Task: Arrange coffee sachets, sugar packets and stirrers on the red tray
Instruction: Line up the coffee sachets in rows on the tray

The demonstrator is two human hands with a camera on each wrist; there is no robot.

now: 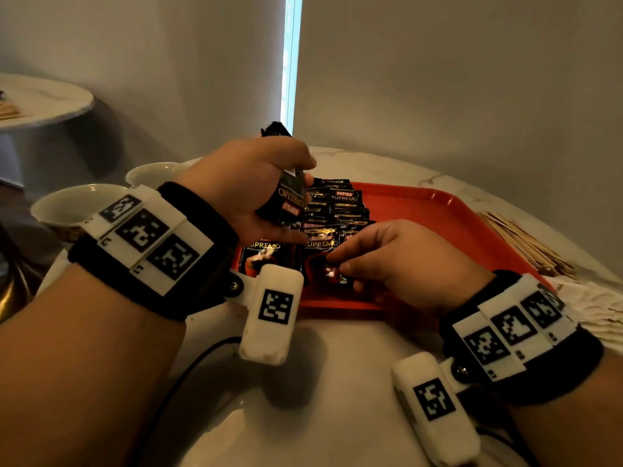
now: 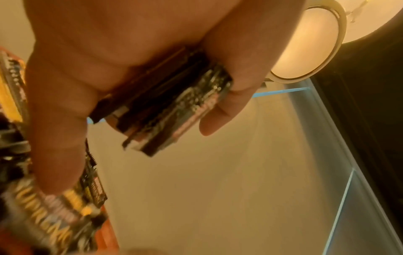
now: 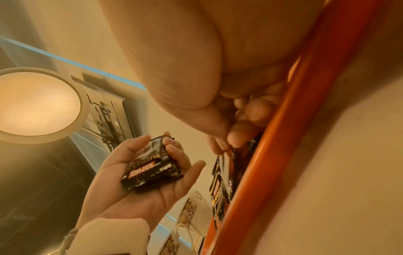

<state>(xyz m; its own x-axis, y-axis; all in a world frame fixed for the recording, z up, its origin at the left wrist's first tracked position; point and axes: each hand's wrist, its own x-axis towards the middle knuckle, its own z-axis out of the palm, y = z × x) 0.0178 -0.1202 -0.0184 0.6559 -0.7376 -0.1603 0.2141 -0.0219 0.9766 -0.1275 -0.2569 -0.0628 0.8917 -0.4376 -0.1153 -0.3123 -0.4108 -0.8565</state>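
Left hand (image 1: 249, 183) grip clamped on a small stack of coffee sachets (image 1: 286, 200), held above the near-left part of the red tray (image 1: 421, 210). Right hand (image 1: 397, 254) grip pinches the near edge of one sachet (image 1: 323, 267) lying on the tray's near-left area, beside two overlapping rows of sachets (image 1: 340, 203) running toward the far side. Stirrers (image 1: 526, 244) lie on the desk (image 1: 337, 382) right of the tray; sugar packets (image 1: 596, 311) near right. Two cups (image 1: 77, 203) left of the tray.

Right hand (image 3: 218, 82) pinches a sachet (image 3: 226, 160) beside the red tray (image 3: 283, 155) rim.
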